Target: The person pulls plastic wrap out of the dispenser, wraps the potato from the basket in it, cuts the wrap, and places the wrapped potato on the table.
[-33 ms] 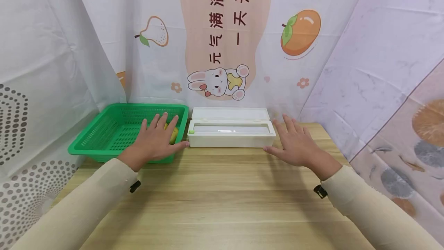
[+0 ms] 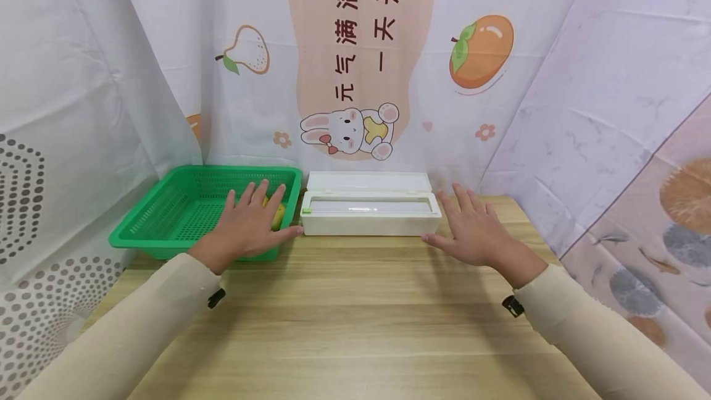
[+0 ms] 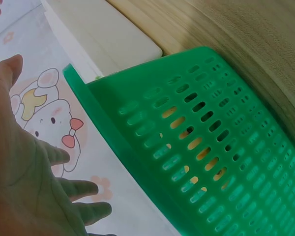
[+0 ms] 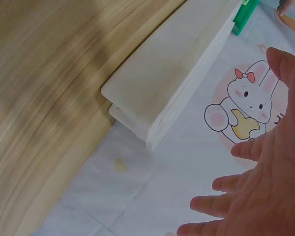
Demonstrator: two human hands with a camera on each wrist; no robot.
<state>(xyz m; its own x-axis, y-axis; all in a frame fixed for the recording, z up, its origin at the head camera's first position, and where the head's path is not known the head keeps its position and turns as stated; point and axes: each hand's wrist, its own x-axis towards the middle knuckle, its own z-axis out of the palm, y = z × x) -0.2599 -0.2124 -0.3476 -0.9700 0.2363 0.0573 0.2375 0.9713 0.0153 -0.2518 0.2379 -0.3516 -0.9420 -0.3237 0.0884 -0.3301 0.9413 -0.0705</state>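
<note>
My left hand (image 2: 244, 227) is held over the right side of a green slotted plastic basket (image 2: 147, 244), fingers spread and straight, holding nothing. Partly hidden behind those fingers, something yellow (image 2: 279, 218) lies in the basket; in the left wrist view it shows through the slots. Right of the basket stands a long white box (image 2: 372, 225) like a cling film dispenser, its lid (image 2: 369, 182) raised at the back and a small green piece (image 2: 307, 210) at its left end. Beside the box's right end is my right hand (image 2: 472, 227), fingers spread, palm down, with nothing in it.
A wooden tabletop (image 2: 355, 320) spreads out in front of the box and basket. Behind them hangs a white printed cloth (image 2: 244, 122) with a rabbit and fruit. More patterned cloth (image 2: 589, 110) closes in the right side, and dotted cloth (image 2: 66, 110) the left.
</note>
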